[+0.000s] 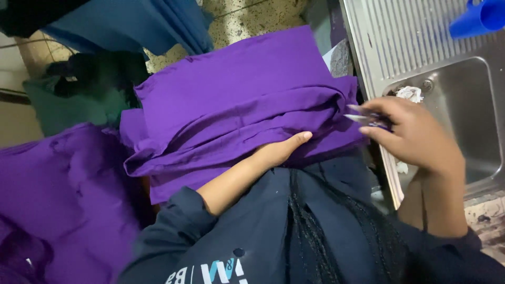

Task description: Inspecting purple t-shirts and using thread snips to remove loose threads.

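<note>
Sink sits at upper right, steel, with a ribbed drainboard behind the basin. In the basin: a crumpled white wad just beside the drain, near the back left corner; another pale scrap shows at the basin's near left edge, partly hidden by the right hand. A blue plastic cup lies on its side on the drainboard at the top right corner (only part in view).

Purple cloth lies folded in layers across the person's lap, in the centre, its right edge just beside the sink's left rim. It is bright violet, smooth, with long horizontal creases and a thick folded edge along the front. A second heap of purple fabric fills the lower left, looser and more rumpled.

Left hand rests on the front fold of the cloth, fingers straight and together, palm down, not clenched, pressing rather than grasping.

Right hand is closed around small snips, thin pale blades pointing left, tips touching or just at the cloth's right edge; cannot tell if they bite the fabric.

Blue cloth hangs at top left, a green garment below it. Dark jacket sleeves cover both arms.
</note>
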